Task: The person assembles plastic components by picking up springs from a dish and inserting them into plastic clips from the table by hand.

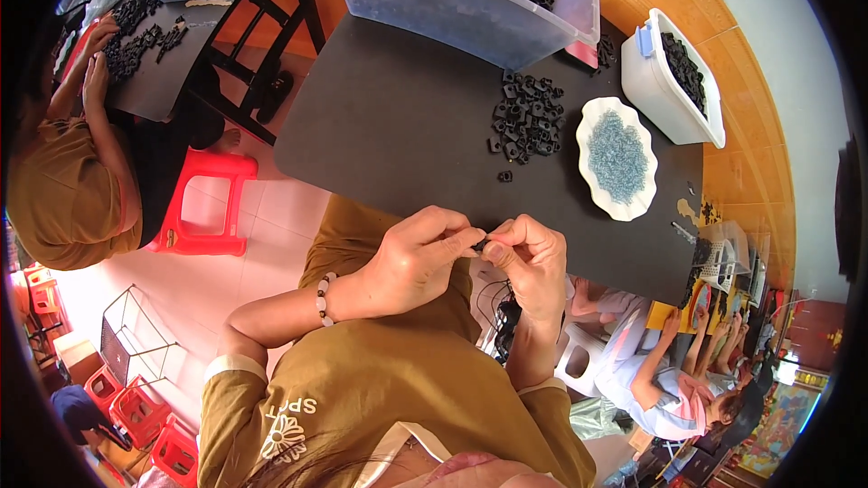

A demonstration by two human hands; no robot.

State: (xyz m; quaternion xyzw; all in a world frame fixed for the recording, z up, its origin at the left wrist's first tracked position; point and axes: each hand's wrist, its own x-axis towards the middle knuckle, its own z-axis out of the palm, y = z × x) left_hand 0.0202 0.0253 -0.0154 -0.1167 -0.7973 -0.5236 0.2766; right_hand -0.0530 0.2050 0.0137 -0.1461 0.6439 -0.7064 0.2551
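Observation:
Above the near edge of the dark table (380, 126), my left hand (420, 258) and my right hand (529, 262) meet with their fingertips pinched together. Between them is a small black plastic part (479, 246), mostly covered by the fingers. A beaded bracelet (325, 298) circles my left wrist. Beyond my hands lies a loose pile of small black plastic parts (529, 117), with one single part (504, 177) apart from it on the near side. To the right of the pile stands a white scalloped dish (589, 183) holding many tiny bluish, shiny pieces (619, 155).
A large clear bin (434, 23) of black parts stands at the table's back; a white tub (644, 81) of black parts is at the back right. On the left, a person (81, 190) sits on a red stool (221, 208) at another table. More people (651, 380) sit at right.

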